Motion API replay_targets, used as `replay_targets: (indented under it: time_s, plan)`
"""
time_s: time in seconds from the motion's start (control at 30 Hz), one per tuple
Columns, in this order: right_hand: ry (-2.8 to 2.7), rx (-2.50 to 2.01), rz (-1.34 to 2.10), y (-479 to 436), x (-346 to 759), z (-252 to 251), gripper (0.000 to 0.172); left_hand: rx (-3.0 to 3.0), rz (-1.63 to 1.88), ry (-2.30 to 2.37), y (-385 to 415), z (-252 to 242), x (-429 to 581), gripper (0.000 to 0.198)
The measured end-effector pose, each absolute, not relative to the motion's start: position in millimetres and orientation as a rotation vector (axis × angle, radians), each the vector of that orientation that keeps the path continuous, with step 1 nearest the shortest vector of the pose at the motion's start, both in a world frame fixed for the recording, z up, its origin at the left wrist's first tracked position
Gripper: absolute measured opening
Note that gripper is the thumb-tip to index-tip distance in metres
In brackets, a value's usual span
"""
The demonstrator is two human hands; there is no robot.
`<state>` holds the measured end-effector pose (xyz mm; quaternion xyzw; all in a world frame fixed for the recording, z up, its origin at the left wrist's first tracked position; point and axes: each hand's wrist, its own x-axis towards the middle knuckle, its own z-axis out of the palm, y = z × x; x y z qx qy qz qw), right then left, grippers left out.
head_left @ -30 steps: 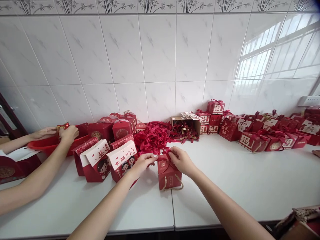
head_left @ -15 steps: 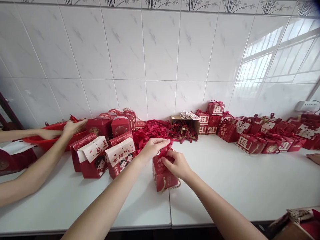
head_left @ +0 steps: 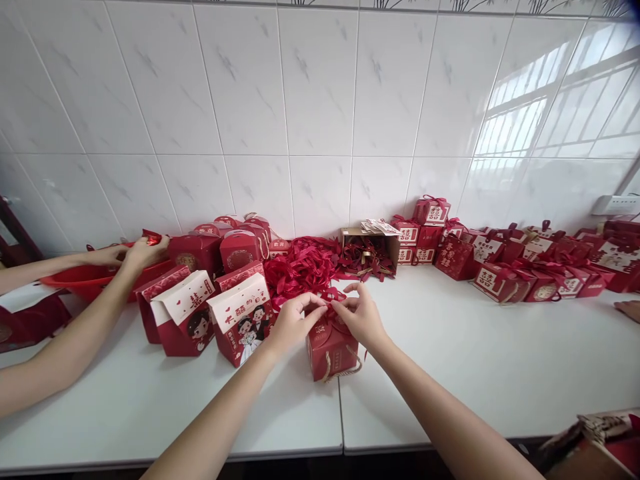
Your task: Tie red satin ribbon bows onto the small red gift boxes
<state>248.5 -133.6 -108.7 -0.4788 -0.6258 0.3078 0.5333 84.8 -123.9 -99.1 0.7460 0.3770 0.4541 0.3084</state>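
A small red gift box point(head_left: 334, 357) with a twisted rope handle point(head_left: 345, 375) stands upright on the white table. Over its top, a red ribbon point(head_left: 330, 297) is pinched by both hands. My left hand point(head_left: 297, 323) comes in from the left, thumb and fingertips closed on the ribbon. From the right, my right hand point(head_left: 363, 317) pinches the ribbon beside it, the fingertips of both hands nearly meeting. Just behind the box lies a heap of loose red ribbons point(head_left: 303, 267). Part of the box lid is hidden by my fingers.
Left of me stand red-and-white paper gift bags point(head_left: 185, 327) and more red boxes point(head_left: 195, 253). Farther left, a co-worker's hands point(head_left: 143, 252) reach over a red basin point(head_left: 90, 280). An open carton point(head_left: 395, 250) sits by the wall. Many finished-looking boxes point(head_left: 500, 283) fill the right.
My hands have come together lower over the box top, and the ribbon now sits between my fingertips. The co-worker's hand has lifted a small red packet over the basin.
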Motion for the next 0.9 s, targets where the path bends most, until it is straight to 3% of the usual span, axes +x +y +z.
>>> replay_targets:
  time_s: [0.27,0.57,0.73,0.9]
  plan:
    - [-1.647,-1.119,0.670,-142,253,-103,0.014,2.043,1.336,1.034,-127,-111,90,0.003]
    - [-1.715,-1.151,0.594,-141,259,-109,0.011,1.936,1.449,1.033,-121,-126,91,0.004]
    - [-1.614,-1.009,1.029,-141,257,-113,0.029,1.896,1.424,0.946,-117,-125,94,0.009]
    - [-1.480,-0.989,1.082,-144,251,-116,0.035,1.896,1.492,0.979,-123,-124,95,0.014]
